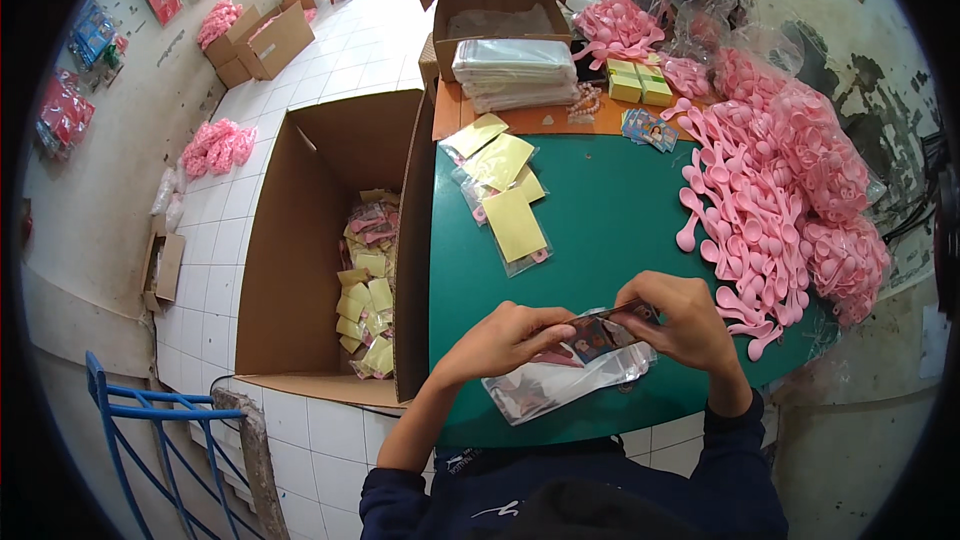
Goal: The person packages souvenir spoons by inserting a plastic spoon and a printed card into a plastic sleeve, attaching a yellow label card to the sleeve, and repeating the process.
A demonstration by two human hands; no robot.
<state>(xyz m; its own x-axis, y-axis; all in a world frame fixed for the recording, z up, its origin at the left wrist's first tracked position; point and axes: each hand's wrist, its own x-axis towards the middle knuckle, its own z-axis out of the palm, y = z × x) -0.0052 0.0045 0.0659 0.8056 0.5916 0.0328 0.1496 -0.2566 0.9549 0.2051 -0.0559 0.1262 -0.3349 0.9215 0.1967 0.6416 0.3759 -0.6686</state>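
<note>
Near the front of the green table (610,210), a small dark printed card (592,342) is held up between both hands. My left hand (512,338) pinches its left end with thumb and fingers. At its right end my right hand (688,318) is closed, the fingertips bent over the edge. Whether it is one card or several stacked, I cannot tell. Clear plastic bags (535,398) lie flat under my hands, with something pinkish showing near the left fingers. Beyond them are several clear packets with yellow cards (515,222). Loose pink spoons (745,230) spread to the right.
Left of the table stands a deep open cardboard box (325,145) with yellow-card packets (370,305) inside. At the back are a stack of clear bags (515,70), yellow card blocks (640,83) and printed cards (650,128). Bagged pink spoons (820,145) pile up at the right.
</note>
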